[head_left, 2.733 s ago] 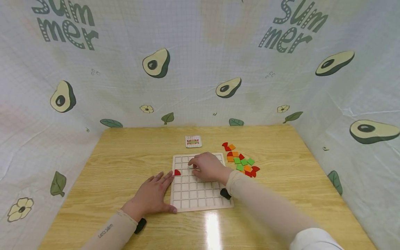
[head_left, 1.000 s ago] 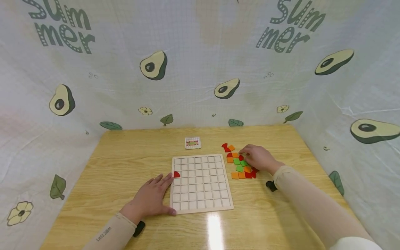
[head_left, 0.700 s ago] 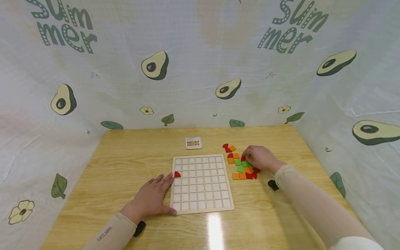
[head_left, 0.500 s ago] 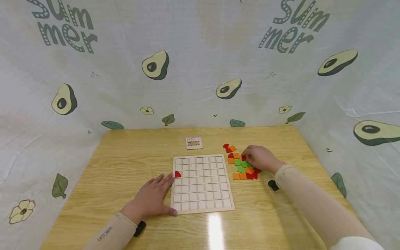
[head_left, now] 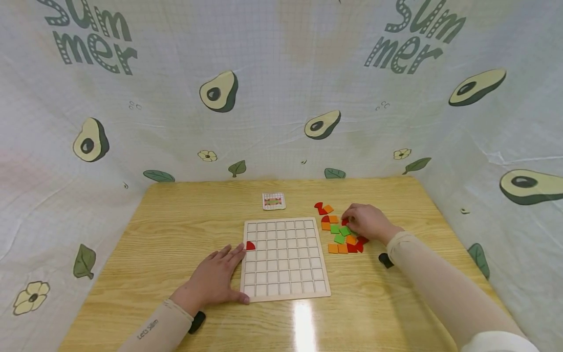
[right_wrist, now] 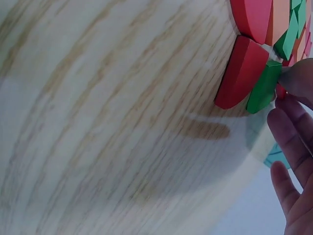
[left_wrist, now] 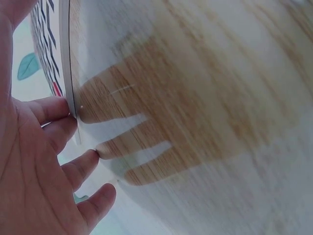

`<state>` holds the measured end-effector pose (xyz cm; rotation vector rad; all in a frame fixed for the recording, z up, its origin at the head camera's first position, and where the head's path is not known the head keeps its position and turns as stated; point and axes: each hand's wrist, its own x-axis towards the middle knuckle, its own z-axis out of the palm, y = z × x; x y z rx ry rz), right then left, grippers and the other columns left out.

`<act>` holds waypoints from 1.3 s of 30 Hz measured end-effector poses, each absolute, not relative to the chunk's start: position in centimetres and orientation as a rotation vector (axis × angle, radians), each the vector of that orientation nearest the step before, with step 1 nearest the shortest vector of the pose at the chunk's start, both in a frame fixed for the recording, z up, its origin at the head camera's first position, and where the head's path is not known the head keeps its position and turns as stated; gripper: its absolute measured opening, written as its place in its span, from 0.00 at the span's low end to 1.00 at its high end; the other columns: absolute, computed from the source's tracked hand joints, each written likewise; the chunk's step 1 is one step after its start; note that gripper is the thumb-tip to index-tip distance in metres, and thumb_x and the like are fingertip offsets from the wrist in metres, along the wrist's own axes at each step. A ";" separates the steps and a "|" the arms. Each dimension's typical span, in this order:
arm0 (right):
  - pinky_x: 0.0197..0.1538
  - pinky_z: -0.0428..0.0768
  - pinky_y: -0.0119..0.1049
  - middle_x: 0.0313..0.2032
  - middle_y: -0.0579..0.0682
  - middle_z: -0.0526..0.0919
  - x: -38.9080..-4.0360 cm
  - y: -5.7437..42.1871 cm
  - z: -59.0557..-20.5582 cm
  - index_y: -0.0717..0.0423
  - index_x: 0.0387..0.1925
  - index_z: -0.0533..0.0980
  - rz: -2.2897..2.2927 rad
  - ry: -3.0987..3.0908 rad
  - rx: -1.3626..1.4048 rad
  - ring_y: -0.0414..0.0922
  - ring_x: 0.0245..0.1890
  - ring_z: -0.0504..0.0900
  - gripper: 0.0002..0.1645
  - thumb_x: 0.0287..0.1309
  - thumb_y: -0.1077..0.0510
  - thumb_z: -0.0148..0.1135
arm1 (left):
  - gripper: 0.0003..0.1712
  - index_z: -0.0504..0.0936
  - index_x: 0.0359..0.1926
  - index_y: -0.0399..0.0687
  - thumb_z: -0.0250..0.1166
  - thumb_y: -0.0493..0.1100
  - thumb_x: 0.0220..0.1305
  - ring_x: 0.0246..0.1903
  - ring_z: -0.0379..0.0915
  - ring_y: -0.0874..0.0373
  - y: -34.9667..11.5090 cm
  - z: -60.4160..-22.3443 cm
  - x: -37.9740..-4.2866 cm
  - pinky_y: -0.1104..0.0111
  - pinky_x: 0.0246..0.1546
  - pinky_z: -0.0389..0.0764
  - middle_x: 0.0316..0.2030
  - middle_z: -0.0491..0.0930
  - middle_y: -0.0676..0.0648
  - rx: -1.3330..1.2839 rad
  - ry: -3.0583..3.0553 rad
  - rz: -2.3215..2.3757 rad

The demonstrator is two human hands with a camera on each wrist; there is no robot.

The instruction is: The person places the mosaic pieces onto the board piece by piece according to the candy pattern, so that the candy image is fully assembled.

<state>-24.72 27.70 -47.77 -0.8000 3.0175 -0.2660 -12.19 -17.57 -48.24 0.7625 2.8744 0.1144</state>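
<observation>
A pale wooden board marked with a grid of squares lies on the table. One red quarter-circle tile sits in a cell at its left edge. My left hand rests flat with spread fingers, its fingertips and thumb touching the board's left edge. To the right of the board my right hand is among the loose tiles. Its thumb and fingers pinch a small red tile, mostly hidden by the fingertips in the right wrist view. A green tile lies right beside the fingertips.
Several orange tiles, green tiles and red tiles lie loosely scattered right of the board. A small card with a gridded red and green pattern lies behind the board. A patterned curtain surrounds the table.
My right hand has left the area over the board and moved right to the loose tiles, where it now pinches a red one. The left hand has stayed at the board's edge.
</observation>
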 end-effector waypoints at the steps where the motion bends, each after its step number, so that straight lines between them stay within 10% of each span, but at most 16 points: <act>1: 0.49 0.82 0.48 0.42 0.48 0.83 -24.7 27.8 -47.8 0.53 0.44 0.85 -0.265 3.018 -0.800 0.46 0.36 0.79 0.12 0.57 0.60 0.70 | 0.71 0.61 0.76 0.45 0.61 0.86 0.41 0.72 0.53 0.42 -17.6 -48.3 -12.2 0.45 0.66 0.63 0.76 0.55 0.50 0.762 2.874 0.113; 39: 0.43 0.80 0.41 0.37 0.47 0.82 -22.0 20.5 -44.9 0.53 0.44 0.87 -0.338 3.040 -1.204 0.43 0.32 0.76 0.13 0.56 0.56 0.74 | 0.70 0.60 0.76 0.43 0.63 0.84 0.42 0.73 0.51 0.41 -17.5 -48.0 -12.0 0.44 0.67 0.59 0.76 0.54 0.47 0.782 2.858 0.144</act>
